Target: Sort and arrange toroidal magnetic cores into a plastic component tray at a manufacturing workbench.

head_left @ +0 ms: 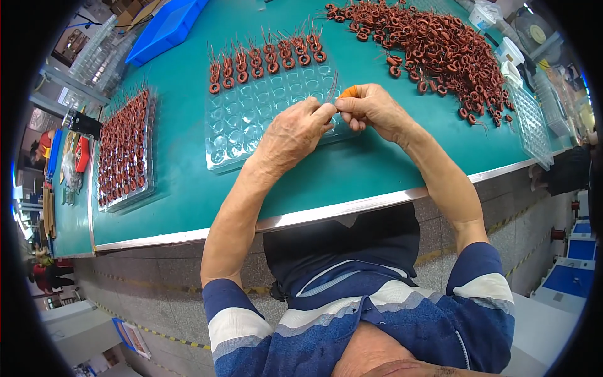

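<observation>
Striped blue-and-white sleeves (pixel 352 327) nearest the lens, bare forearms rising from them to the green table (pixel 188 144). Left hand (pixel 295 135): fingers curled shut, thumb and forefinger pinched on thin wire leads (pixel 331 91) that stick up just past the fingertips. Right hand (pixel 370 108): fingers closed around a small orange coil (pixel 347 92), only its top edge visible above the knuckles, touching the left fingertips. Directly under and beyond both hands: clear blister tray (pixel 251 125), most pockets bare, two far rows filled with copper-wound ring coils (pixel 267 60), leads pointing up. Beyond and to the right of the right fingers, well apart: loose heap of the same coils (pixel 433 47) spread on the table. Far left of the left fingers: second tray, filled with coils (pixel 124 151), lying lengthwise near the table's edge. Beyond that, at the far left corner: blue plastic bin (pixel 166 28). Right of the heap, at the table's edge: stack of clear trays without coils (pixel 534 122).
</observation>
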Demonstrator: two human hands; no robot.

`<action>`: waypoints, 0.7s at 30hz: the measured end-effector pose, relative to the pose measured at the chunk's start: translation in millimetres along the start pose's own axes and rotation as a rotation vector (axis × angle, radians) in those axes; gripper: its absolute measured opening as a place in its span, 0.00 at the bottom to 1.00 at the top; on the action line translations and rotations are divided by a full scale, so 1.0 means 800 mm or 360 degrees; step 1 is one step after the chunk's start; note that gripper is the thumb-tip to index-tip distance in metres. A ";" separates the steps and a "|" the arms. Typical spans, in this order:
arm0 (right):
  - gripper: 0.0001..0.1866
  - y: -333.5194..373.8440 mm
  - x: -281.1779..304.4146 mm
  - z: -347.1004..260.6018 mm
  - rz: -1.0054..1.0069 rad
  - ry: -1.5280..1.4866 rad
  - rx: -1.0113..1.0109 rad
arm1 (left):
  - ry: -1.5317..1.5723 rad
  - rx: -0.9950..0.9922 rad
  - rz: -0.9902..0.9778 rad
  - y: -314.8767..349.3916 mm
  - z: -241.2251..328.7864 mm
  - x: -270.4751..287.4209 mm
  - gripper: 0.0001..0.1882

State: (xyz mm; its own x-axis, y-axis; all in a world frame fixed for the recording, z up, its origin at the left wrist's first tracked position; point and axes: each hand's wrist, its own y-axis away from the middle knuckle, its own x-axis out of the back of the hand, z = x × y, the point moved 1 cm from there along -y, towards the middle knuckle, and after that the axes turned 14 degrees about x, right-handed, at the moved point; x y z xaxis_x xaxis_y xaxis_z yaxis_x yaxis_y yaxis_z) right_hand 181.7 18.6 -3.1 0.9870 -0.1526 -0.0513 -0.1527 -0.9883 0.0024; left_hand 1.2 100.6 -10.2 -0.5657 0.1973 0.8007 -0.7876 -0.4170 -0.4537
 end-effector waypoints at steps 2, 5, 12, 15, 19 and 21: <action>0.11 0.001 0.001 0.001 0.0021 0.0019 0.0003 | 0.0029 0.0089 0.0039 0.000 0.002 -0.006 0.15; 0.11 0.003 -0.002 0.000 0.0063 0.0077 0.0056 | 0.0275 0.0317 0.0040 0.001 0.010 -0.012 0.16; 0.10 0.016 -0.014 -0.019 0.0219 -0.0089 0.0321 | 0.1399 0.0798 -0.0159 -0.003 0.014 -0.004 0.15; 0.10 0.015 -0.012 -0.020 0.0178 -0.0250 0.0359 | 0.2045 0.0649 -0.0185 -0.001 0.019 -0.005 0.14; 0.11 0.019 -0.020 -0.026 0.0151 -0.0089 0.0664 | 0.2306 0.0740 -0.0245 -0.006 0.028 0.001 0.15; 0.11 0.023 -0.029 -0.029 0.0164 0.0020 0.0700 | 0.2229 0.0810 -0.0252 -0.007 0.025 0.002 0.15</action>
State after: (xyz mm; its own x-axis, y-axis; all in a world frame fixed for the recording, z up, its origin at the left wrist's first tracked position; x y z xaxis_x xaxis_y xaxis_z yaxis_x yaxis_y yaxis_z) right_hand 157.0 3.5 21.1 0.9656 -0.2528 -0.0610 -0.2547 -0.8719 -0.4182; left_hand 10.0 85.3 1.7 -0.4860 0.8132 -0.3201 -0.8611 -0.5082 0.0165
